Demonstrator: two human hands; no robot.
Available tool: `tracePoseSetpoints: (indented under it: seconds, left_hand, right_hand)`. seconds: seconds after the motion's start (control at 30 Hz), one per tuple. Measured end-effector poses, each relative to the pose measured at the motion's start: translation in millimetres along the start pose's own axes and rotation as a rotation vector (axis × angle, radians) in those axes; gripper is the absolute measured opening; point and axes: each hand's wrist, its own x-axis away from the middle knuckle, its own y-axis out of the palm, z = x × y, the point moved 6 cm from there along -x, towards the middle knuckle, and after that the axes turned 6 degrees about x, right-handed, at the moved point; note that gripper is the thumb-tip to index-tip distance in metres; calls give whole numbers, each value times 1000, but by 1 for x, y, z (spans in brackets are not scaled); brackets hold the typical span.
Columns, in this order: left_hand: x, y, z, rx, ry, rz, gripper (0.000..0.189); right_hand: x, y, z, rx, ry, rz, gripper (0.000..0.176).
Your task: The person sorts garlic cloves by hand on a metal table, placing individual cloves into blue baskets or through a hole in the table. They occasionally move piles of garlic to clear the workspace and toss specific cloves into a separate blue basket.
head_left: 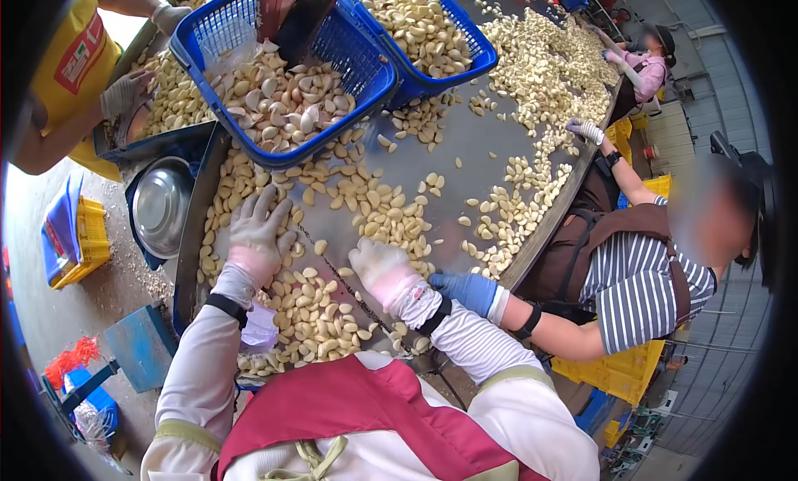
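My left hand (256, 232), in a pale glove, lies with its fingers spread over peeled garlic cloves (220, 203) on the metal table (453, 178). To its right, my right hand (384, 273) rests low by another heap of cloves (391, 219). Its gloved fingers are curled down, and what is under them is hidden. A thin dark chain (345, 286) runs across the table between my hands. Loose cloves (312, 311) lie near my body, beside a small translucent lilac piece (259, 327).
Beyond my hands stand a blue basket (287, 157) of unpeeled cloves and another blue basket (449, 82) of peeled ones. A co-worker's blue-gloved hand (465, 294) is close to my right wrist. A metal bowl (166, 207) sits left of the table; other workers stand around it.
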Motion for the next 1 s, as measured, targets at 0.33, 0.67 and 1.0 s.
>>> tracePoseSetpoints:
  seconds: [0.33, 0.67, 1.0]
  left_hand:
    - [3, 2, -3, -3, 2, 18, 57]
    - [3, 4, -4, -17, -1, 12, 58]
    - [3, 4, -3, -28, 17, 39, 57]
  right_hand:
    - [-1, 0, 22, -27, 162, 48, 10]
    - [47, 20, -33, -357, -26, -191, 20]
    - [-8, -6, -26, -196, -79, -93, 13]
